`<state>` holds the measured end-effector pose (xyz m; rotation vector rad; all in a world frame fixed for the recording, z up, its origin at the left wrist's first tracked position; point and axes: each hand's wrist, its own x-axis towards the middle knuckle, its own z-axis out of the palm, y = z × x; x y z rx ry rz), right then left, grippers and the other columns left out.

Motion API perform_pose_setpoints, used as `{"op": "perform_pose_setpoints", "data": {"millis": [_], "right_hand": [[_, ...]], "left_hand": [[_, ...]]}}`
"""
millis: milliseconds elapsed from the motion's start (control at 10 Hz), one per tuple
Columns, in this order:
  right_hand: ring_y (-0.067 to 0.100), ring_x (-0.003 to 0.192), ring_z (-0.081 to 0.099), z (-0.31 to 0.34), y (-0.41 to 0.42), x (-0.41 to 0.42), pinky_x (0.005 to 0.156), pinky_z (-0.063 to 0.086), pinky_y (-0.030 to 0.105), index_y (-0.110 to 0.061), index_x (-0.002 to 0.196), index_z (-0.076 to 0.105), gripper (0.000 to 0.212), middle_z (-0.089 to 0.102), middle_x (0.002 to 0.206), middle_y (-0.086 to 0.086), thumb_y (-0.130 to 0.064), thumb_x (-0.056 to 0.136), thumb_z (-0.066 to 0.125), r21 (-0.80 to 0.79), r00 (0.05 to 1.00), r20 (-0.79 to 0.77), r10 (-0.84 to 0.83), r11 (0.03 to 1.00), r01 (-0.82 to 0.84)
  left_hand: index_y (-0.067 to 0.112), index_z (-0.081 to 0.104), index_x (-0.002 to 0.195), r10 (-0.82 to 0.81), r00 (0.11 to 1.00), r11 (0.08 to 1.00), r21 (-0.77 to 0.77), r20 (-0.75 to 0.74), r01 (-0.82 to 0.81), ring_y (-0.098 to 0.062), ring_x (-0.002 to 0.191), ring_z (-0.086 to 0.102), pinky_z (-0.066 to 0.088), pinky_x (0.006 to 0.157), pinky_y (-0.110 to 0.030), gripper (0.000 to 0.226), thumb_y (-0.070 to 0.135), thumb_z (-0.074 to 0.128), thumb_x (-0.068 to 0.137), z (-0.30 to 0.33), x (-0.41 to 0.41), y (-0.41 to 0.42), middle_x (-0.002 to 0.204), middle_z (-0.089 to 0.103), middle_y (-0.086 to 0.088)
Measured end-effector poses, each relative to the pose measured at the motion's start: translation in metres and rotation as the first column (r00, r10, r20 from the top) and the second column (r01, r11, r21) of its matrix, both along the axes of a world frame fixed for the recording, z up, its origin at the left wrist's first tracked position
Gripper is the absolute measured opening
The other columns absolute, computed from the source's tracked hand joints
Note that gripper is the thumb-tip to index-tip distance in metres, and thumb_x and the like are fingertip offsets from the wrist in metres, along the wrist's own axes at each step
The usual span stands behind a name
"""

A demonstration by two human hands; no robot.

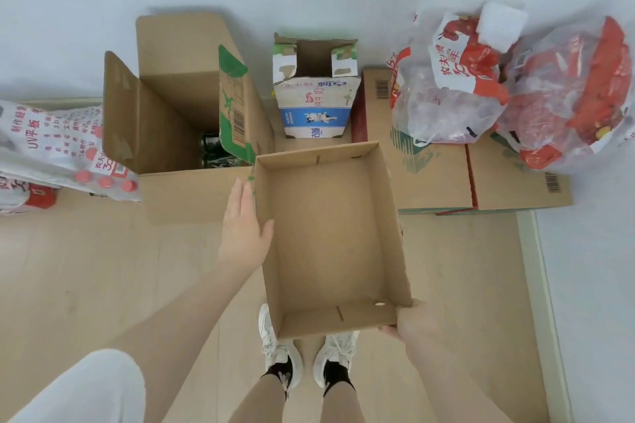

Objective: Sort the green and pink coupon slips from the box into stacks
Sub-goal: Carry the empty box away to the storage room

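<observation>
Bottle pack (pixel 51 154): at 9 o'clock on the floor, white printed wrap, red caps showing.
Big box (pixel 178 113): at 11 o'clock, flaps up, dark cans at its bottom.
Left hand (pixel 244 227): fingers straight and together, palm flat against the tray's left wall, thumb over the rim; grips nothing.
Tray (pixel 385 203): centre, an open brown cardboard box held above the floor; no slips visible inside, bare bottom.
Milk carton (pixel 314 106): at 12 o'clock by the wall, top torn open, blue band with a cow.
Shoes (pixel 309 357): at 6 o'clock, white, partly under the tray's near edge.
Right hand (pixel 410 319): fingers curled under the tray's near right corner, gripping it.
Flat boxes (pixel 481 175): at 2 o'clock, closed, side by side, barcodes showing.
Bags (pixel 515 86): at 1 to 2 o'clock atop the flat boxes, clear plastic, red and white packaging inside.
Floor (pixel 103 268): pale wood.
</observation>
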<state>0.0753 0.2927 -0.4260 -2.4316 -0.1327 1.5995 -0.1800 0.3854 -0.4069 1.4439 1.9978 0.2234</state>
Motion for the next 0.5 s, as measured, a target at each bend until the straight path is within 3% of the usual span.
{"op": "perform_pose_setpoints", "data": {"millis": [100, 200, 300, 400, 500], "right_hand": [[0.025, 0.046, 0.06, -0.019, 0.018, -0.006, 0.05, 0.055, 0.025, 0.002, 0.085, 0.056, 0.019, 0.059, 0.079, 0.016, 0.014, 0.085, 0.042, -0.056, 1.0, -0.027, 0.005, 0.998, -0.006], [0.013, 0.031, 0.057, -0.037, 0.033, -0.007, 0.044, 0.055, 0.027, -0.016, 0.081, 0.042, 0.029, 0.05, 0.083, 0.004, 0.011, 0.09, 0.041, -0.064, 0.994, -0.048, -0.096, 0.994, 0.093], [0.017, 0.041, 0.058, -0.059, 0.048, -0.019, 0.048, 0.055, 0.029, -0.021, 0.079, 0.039, 0.032, 0.056, 0.077, 0.002, 0.009, 0.091, 0.041, -0.042, 0.993, -0.077, -0.091, 0.995, 0.088], [0.016, 0.044, 0.057, -0.083, 0.065, -0.034, 0.049, 0.046, 0.017, -0.018, 0.072, 0.04, 0.027, 0.055, 0.043, 0.003, -0.012, 0.098, 0.041, -0.135, 0.962, -0.052, -0.269, 0.956, 0.261], [0.017, 0.082, 0.066, -0.116, 0.076, -0.037, 0.054, 0.036, 0.016, -0.007, 0.074, 0.069, 0.036, 0.064, 0.054, -0.002, -0.024, 0.097, 0.047, -0.232, 0.992, -0.013, 0.123, 0.965, -0.122]], "left_hand": [[0.011, 0.008, 0.148, 0.342, 0.914, 0.906, -0.333, 0.217, -0.26, -0.024, 0.14, 0.022, 0.022, 0.11, -0.034, 0.075, 0.019, 0.055, 0.091, -0.016, 0.004, -0.014, 0.154, 0.017, -0.01], [0.011, 0.009, 0.148, 0.466, 0.851, 0.785, -0.556, 0.243, -0.271, -0.027, 0.126, 0.043, 0.035, 0.1, -0.034, 0.074, 0.016, 0.055, 0.09, -0.036, 0.012, -0.02, 0.141, 0.041, -0.011], [0.011, 0.02, 0.145, 0.353, 0.921, 0.817, -0.535, 0.167, -0.217, -0.026, 0.097, 0.056, 0.044, 0.08, -0.03, 0.063, 0.009, 0.05, 0.09, -0.06, 0.009, -0.028, 0.105, 0.06, -0.007], [0.019, 0.034, 0.142, 0.427, 0.881, 0.819, -0.499, 0.201, -0.283, -0.027, 0.091, 0.058, 0.047, 0.078, -0.031, 0.056, 0.0, 0.04, 0.09, -0.088, -0.001, -0.03, 0.107, 0.062, -0.011], [0.024, 0.043, 0.137, 0.456, 0.853, 0.83, -0.467, 0.255, -0.304, -0.029, 0.09, 0.057, 0.046, 0.075, -0.031, 0.052, -0.001, 0.036, 0.092, -0.117, -0.005, -0.025, 0.111, 0.062, -0.01]]}}
